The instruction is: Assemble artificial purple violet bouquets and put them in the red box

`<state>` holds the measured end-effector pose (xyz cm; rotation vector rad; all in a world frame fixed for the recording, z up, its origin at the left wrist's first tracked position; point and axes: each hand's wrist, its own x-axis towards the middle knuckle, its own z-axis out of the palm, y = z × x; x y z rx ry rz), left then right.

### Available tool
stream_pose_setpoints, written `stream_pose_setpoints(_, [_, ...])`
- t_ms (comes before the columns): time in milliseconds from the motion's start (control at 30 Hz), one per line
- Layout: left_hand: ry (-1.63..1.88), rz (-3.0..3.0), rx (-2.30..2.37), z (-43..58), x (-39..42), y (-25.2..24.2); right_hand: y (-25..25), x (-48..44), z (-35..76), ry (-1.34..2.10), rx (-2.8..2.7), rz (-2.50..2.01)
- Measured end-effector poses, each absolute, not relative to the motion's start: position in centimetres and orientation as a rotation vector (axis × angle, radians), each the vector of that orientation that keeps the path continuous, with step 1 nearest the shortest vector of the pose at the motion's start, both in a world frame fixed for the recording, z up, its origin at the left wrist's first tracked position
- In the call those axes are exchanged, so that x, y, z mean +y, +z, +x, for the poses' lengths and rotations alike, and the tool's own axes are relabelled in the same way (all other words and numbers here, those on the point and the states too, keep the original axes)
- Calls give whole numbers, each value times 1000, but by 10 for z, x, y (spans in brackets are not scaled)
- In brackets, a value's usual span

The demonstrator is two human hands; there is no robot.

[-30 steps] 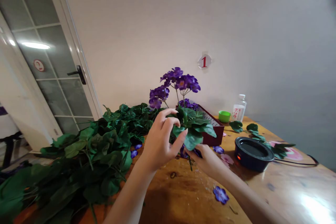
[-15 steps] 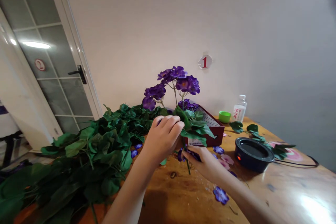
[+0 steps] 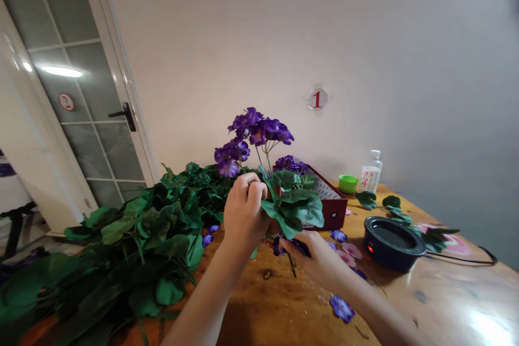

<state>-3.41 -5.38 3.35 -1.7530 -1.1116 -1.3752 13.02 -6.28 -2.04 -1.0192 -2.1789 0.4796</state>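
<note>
An artificial flower bunch with purple blossoms and green leaves stands upright between my two hands. My left hand is closed, its fingers curled at the left side of the bunch, among the stems just below the blossoms; the fingertips are partly hidden. Lower down, my right hand is closed around the base of the bunch, and the green stem end sticks out beneath it. Dark purple petals show beside the right fingers.
A heap of green leaves covers the table's left. Behind my hands is a dark red box with purple flowers inside. To the right sit a round dark pot with a lit red light and cord, a green cup, a bottle and loose petals.
The blossoms have shifted left and tilted slightly. My left hand has moved a little left and turned, and the leaves between my hands have swung lower. My right hand stays almost in place.
</note>
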Motion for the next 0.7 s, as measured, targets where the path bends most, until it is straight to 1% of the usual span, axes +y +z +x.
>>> stream_pose_setpoints(167, [-1357,-1685,-1100,-35,-51,34,-20,-64,130,469,-2161,-1008])
stream_pose_setpoints(533, [-1024,-1972,-1280,-45,-49,39,-25,-64,129,496,-2140,-977])
stream_pose_setpoints(700, [-1013,-2062,-1257,-43,-48,41,-22,-67,128,581,-2137,-948])
